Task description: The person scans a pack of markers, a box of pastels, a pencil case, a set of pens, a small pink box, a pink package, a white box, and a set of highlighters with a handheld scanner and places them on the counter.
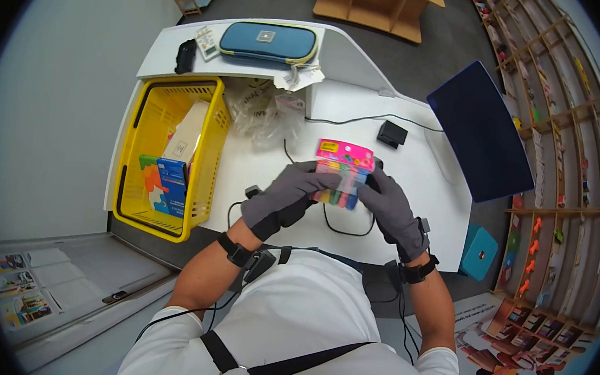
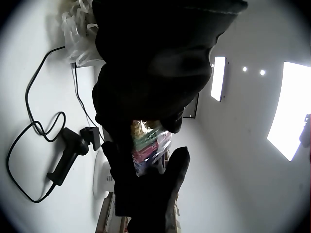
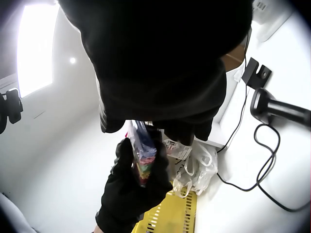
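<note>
Between my two gloved hands is a clear pack of multicoloured sticks with a pink header card on top. My left hand grips its left side, fingers reaching over the front. On the opposite side, my right hand holds the pack between thumb and fingers. In the left wrist view the coloured pack shows between the dark gloves. The right wrist view has the pack edge-on, pinched by the left hand, while the right glove covers its upper part. The pack is held above the white desk.
A yellow basket with boxes stands at the left, beside crumpled plastic bags. A handheld scanner and its cable lie on the desk. The black stand and monitor are at right; a blue case sits on the back ledge.
</note>
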Demonstrator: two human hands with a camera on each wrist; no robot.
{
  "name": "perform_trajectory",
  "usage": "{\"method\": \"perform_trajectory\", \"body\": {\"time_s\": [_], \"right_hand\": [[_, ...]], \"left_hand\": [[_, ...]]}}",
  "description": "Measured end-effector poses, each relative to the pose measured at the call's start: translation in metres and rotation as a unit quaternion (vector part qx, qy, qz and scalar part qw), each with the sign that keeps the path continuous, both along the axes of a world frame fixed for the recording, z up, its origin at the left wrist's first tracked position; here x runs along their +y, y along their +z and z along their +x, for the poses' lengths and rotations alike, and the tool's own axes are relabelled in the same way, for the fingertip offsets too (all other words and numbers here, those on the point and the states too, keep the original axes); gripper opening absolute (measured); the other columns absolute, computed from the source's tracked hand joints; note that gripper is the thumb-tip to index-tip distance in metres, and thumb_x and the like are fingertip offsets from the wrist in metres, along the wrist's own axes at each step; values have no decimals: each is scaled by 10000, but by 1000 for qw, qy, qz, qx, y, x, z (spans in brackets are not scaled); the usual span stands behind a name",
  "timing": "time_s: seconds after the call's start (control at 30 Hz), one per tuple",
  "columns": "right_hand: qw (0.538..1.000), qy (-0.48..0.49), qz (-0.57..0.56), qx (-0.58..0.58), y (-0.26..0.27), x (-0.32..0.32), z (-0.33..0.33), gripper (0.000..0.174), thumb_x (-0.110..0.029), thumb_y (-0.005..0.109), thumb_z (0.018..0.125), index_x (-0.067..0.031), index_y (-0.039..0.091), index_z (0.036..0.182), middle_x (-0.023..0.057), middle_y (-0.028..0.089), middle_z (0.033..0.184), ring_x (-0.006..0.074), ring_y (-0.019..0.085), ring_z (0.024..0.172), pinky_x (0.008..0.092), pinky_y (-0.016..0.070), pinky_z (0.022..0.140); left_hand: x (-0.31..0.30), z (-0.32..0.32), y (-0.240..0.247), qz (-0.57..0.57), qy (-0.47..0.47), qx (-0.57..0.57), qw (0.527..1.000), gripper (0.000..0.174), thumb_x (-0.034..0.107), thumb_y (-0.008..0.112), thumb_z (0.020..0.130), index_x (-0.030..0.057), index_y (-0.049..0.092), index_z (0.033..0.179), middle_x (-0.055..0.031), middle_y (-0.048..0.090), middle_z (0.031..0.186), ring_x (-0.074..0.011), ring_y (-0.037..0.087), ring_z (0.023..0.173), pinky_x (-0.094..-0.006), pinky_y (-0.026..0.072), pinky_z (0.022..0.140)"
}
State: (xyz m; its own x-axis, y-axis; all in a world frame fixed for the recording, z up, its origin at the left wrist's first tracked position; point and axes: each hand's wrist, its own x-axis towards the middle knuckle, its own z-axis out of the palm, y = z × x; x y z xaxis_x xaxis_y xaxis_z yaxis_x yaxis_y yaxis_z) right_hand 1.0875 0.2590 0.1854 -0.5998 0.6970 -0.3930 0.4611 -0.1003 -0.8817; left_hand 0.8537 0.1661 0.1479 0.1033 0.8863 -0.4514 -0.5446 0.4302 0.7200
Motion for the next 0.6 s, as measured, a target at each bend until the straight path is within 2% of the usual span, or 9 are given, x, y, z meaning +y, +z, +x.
{"method": "perform_trajectory", "body": {"time_s": [0.13, 0.17, 0.2, 0.23, 0.33, 0.37, 0.43, 0.47, 0.6], "right_hand": [[987, -56, -60, 135, -13, -14, -12, 384, -217, 746, 1023, 24, 702, 1318, 80, 777, 1075, 117, 719, 921, 294, 581, 832], [987, -43, -63, 140, -17, -15, -13, 384, -217, 746, 1023, 24, 702, 1318, 80, 777, 1075, 117, 719, 921, 294, 581, 832], [989, -58, -47, 129, -23, -15, -12, 366, -226, 750, 1023, 21, 720, 1291, 70, 779, 1033, 111, 714, 879, 286, 573, 802], [990, -74, -31, 118, -27, -15, -11, 350, -236, 754, 1022, 17, 738, 1264, 60, 782, 991, 104, 709, 836, 277, 565, 771], [987, -95, -24, 124, -32, -16, -10, 311, -256, 760, 1026, 10, 765, 1188, 44, 781, 932, 97, 703, 793, 270, 554, 734], [983, -115, -32, 139, -34, -17, -9, 293, -266, 762, 1030, 5, 775, 1140, 38, 778, 916, 96, 701, 792, 272, 551, 727], [980, -133, -38, 140, -45, -8, 5, 323, -278, 757, 1041, 11, 748, 1184, 37, 770, 975, 99, 703, 841, 270, 558, 760], [976, -163, -40, 135, -51, -1, 14, 355, -290, 752, 1053, 16, 722, 1229, 37, 762, 1034, 103, 705, 890, 267, 565, 793], [956, -250, 57, 140, -69, 32, 61, 343, -358, 732, 1062, -16, 740, 1082, 0, 721, 898, 80, 640, 768, 277, 504, 686]], "left_hand": [[3, 7, 4, -56, -25, 5, 998, 331, 141, 701, 1053, -3, 721, 1350, -79, 769, 1175, -162, 746, 1065, -276, 608, 901], [3, 4, -19, 72, -71, 130, 986, 325, 176, 719, 1051, -17, 730, 1313, -84, 771, 1176, -153, 751, 1046, -286, 613, 902], [2, 2, -25, 194, -118, 252, 941, 332, 210, 737, 1049, -32, 739, 1275, -88, 773, 1178, -143, 756, 1027, -297, 618, 903], [3, 0, -30, 191, -107, 258, 941, 332, 210, 737, 1049, -32, 739, 1275, -88, 773, 1178, -143, 756, 1027, -297, 618, 903], [5, -9, -22, 315, -195, 526, 765, 344, 241, 731, 1052, -23, 751, 1272, -81, 778, 1173, -149, 758, 1018, -309, 628, 893], [4, -9, -16, 306, -188, 535, 765, 344, 241, 731, 1052, -23, 751, 1272, -81, 778, 1173, -149, 758, 1018, -309, 628, 893], [3, -4, 6, 144, -116, 317, 930, 348, 231, 711, 1061, -20, 744, 1300, -88, 781, 1190, -172, 768, 1024, -325, 636, 893], [0, -5, 14, 62, -71, 191, 977, 350, 226, 701, 1065, -18, 741, 1313, -91, 782, 1199, -183, 772, 1028, -333, 640, 893], [-5, -49, 40, 22, 37, 51, 998, 368, 200, 672, 1077, -37, 714, 1354, -121, 780, 1233, -214, 782, 1045, -354, 652, 909]]}}
